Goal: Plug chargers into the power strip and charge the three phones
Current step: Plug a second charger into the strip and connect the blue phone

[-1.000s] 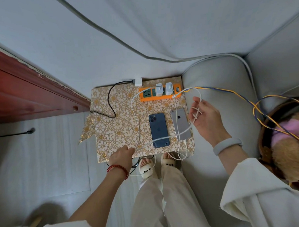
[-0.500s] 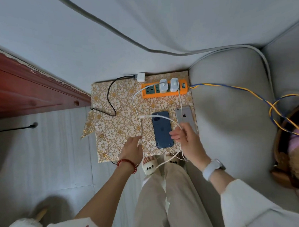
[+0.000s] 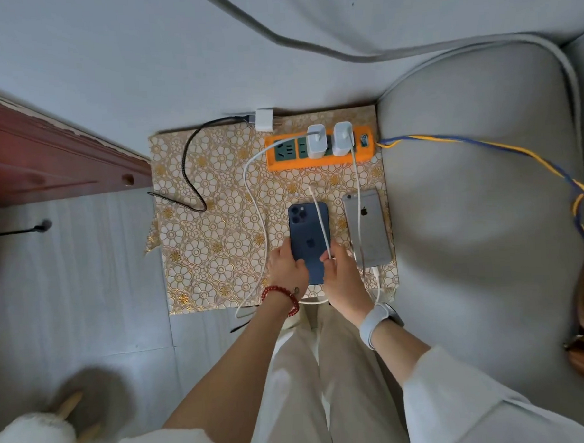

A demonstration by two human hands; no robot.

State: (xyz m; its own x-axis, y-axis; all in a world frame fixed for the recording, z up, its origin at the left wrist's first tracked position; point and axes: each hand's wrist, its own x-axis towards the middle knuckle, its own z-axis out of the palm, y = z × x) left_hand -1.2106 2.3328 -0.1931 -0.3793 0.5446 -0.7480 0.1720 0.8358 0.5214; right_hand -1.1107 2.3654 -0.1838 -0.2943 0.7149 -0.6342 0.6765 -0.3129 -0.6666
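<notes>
1. The orange power strip (image 3: 317,150) lies at the 12 o'clock edge of the flower-patterned worktop (image 3: 214,244), most likely so that each lead can run straight down to a phone.
2. Two white chargers (image 3: 329,140) stand plugged into it side by side. A third white charger (image 3: 264,120) lies loose at 11 o'clock of the strip, with a black cable (image 3: 190,179) trailing toward 9 o'clock, so that one is not yet seated.
3. The blue phone (image 3: 309,230) lies face down at the worktop's middle. The left hand (image 3: 287,266) holds its lower left edge with curled fingers, apparently to steady it while its port is reached.
4. The right hand (image 3: 341,279) pinches a white cable (image 3: 320,216) between thumb and fingertips over the phone's lower right. The cable's free tip points toward 12 o'clock, so the plug end must be turned round before it goes in.
5. The silver phone (image 3: 368,228) lies face down at 3 o'clock of the blue one, a white lead draped along its back and round to its lower end, where it looks connected.
6. Only two phones are in sight. I cannot see a third.
</notes>
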